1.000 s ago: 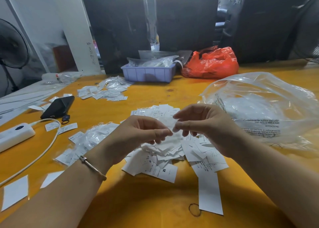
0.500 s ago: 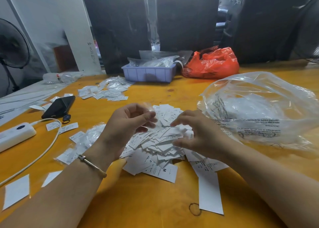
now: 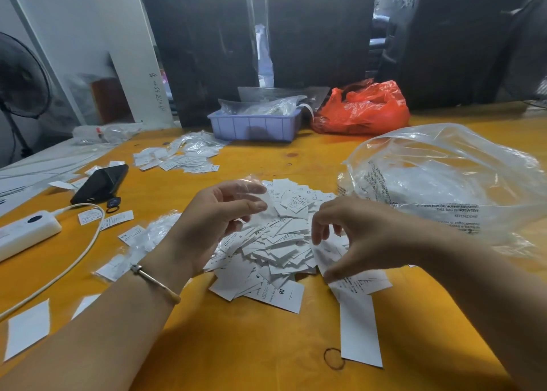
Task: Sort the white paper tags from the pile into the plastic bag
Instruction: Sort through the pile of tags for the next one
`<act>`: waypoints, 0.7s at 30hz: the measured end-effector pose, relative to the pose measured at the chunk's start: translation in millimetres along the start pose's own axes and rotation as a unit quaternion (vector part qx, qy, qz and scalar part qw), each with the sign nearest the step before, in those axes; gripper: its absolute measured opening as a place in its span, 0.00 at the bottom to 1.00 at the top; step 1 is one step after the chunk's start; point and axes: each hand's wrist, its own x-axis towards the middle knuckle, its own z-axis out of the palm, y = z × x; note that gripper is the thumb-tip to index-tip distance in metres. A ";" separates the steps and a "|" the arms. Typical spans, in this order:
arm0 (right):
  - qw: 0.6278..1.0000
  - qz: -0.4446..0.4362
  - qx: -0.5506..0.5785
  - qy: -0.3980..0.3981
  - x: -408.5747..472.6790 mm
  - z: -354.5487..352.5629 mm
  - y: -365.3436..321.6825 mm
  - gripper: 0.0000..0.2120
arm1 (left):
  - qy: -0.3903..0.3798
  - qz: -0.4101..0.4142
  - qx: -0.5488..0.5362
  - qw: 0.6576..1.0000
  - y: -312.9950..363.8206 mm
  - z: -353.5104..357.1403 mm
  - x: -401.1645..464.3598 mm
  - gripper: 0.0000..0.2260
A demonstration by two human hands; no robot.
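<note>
Centrally, the pile of white paper tags (image 3: 281, 242) lies between both hands. The left hand (image 3: 213, 222) pinches a small clear sleeve (image 3: 251, 192) above the pile's upper left; the right hand (image 3: 364, 242), fingers curled downward, grips tags at its right edge. The plastic bag (image 3: 444, 180) sits right of centre, nearer the right hand.

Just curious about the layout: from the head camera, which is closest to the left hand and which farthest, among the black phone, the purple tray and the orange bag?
From the left hand:
1. Black phone, to its left.
2. Purple tray, behind it.
3. Orange bag, back right.
</note>
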 end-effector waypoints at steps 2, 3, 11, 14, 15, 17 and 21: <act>0.999 -0.007 -0.051 0.008 1.3 2.5 -4.2 0.18 | -0.009 -0.002 -0.020 1.000 0.1 0.1 0.2 0.13; 0.998 -0.013 -0.064 0.019 1.7 3.9 -5.9 0.17 | -0.015 -0.004 -0.035 0.999 0.1 0.1 -0.2 0.13; 0.987 -0.001 0.005 0.160 5.4 7.6 -7.6 0.07 | -0.048 -0.022 -0.041 0.998 -0.2 0.4 -2.0 0.22; 0.949 0.044 0.181 0.254 7.8 4.9 -4.3 0.08 | -0.048 -0.009 -0.005 0.999 0.3 0.5 -3.4 0.16; 0.931 0.058 0.246 0.265 7.9 3.9 -3.4 0.09 | -0.051 -0.007 -0.002 0.999 0.3 0.8 -3.7 0.16; 0.891 0.086 0.367 0.253 7.7 2.0 -2.4 0.09 | -0.058 0.001 0.002 0.998 -0.3 1.3 -4.1 0.15; 0.810 0.129 0.536 0.201 10.2 1.6 0.4 0.11 | -0.073 0.008 -0.016 0.997 -1.2 1.5 -3.6 0.15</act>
